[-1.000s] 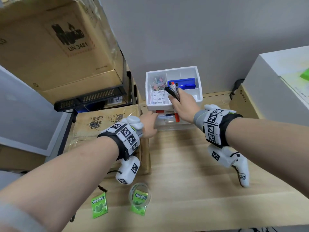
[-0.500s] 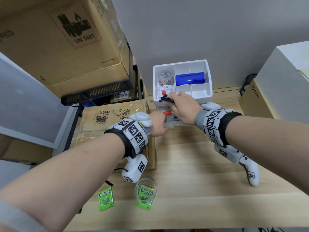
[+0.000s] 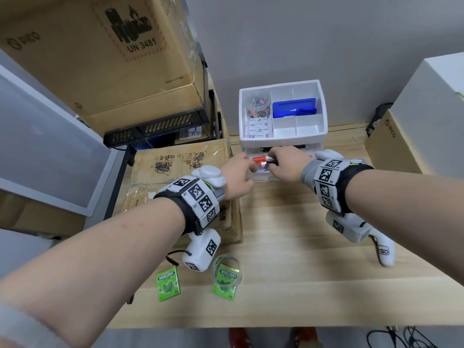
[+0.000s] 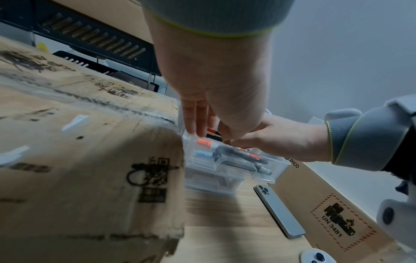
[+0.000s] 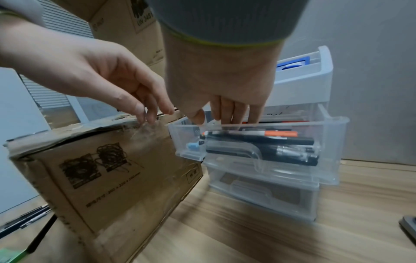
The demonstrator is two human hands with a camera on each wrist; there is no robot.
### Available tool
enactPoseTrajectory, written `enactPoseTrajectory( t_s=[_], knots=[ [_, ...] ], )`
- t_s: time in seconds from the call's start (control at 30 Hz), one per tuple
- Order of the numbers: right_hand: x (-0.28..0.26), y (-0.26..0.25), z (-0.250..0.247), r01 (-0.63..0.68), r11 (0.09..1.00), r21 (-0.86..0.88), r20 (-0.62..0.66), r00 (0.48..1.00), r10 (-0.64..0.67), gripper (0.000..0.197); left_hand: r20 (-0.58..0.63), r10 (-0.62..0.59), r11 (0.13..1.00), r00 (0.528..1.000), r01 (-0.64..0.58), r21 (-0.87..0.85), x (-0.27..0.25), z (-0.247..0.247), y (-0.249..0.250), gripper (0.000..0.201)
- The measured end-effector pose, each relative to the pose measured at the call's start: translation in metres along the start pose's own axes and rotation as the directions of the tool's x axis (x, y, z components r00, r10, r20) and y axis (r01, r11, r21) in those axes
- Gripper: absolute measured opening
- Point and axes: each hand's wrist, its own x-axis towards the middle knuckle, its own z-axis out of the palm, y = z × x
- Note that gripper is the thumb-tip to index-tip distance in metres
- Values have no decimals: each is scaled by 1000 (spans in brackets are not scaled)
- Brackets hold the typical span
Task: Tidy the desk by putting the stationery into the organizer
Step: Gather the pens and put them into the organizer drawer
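Note:
A white organizer stands at the back of the desk, with a blue box and a jar of clips in its top tray. Its upper clear drawer is pulled out, and several black pens with orange caps lie in it. My right hand reaches down into the drawer; in the right wrist view its fingers are straight, just above the pens, gripping nothing. My left hand hovers at the drawer's left end, its fingers straight.
A taped cardboard box stands hard against the organizer's left. Two green gum packs and a clear round ring lie near the front edge. A phone lies to the right, beside another cardboard box.
My right hand came down from the top tray with a bundle of pens to the open drawer. The pens now lie in the drawer. My left hand stayed beside it.

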Motion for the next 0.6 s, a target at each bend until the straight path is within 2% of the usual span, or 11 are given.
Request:
enactPoseTrajectory(
  t_s=[0.13, 0.33, 0.47, 0.6],
  knots=[
    [-10, -15, -2, 28, 1000, 11, -58, 998, -28, 40, -89, 40, 999, 995, -42, -14, -10, -10, -4, 21],
    [-23, -45, -5, 125, 991, 49, -159, 980, -116, 25, -225, 36, 999, 974, -41, -14, -33, -31, -20, 17],
    [-35, -85, 2, 269, 961, 64, -267, 932, -243, 21, -321, -20, 1000, 947, 17, -13, -61, -44, -46, 16],
    [-35, -140, 8, 378, 921, 92, -360, 875, -324, 21, -453, -115, 993, 884, 116, -26, -96, -59, -83, 16]
  ],
)
